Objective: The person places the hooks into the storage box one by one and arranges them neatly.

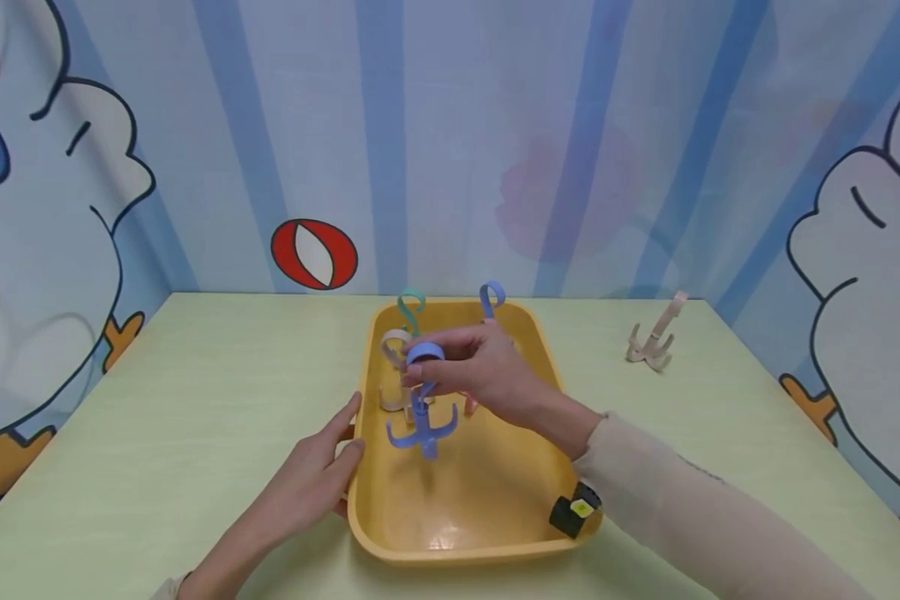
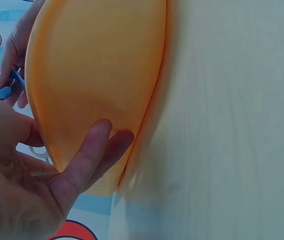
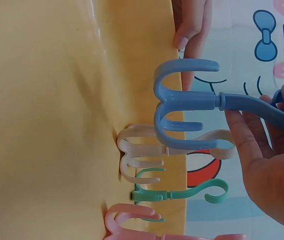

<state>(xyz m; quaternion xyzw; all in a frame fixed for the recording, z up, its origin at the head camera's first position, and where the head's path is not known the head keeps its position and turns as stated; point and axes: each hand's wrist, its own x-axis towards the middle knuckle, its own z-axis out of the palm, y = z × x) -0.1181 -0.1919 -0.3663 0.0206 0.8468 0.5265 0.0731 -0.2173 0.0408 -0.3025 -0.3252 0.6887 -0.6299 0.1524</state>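
Note:
My right hand holds a blue multi-prong hook by its curled top, its prongs hanging down over the yellow tray. In the right wrist view the blue hook's prongs and stem show fully, apart from the tray. My left hand grips the tray's left rim, some fingers lying against the outer wall in the left wrist view. Inside the tray stand a beige hook, a green hook and a pink hook. Another blue hook shows its top behind my right hand.
A beige-pink hook stands on the pale green table, right of the tray. A small black device with a yellow mark sits by the right sleeve, over the tray's near right corner. A striped blue printed backdrop rises behind.

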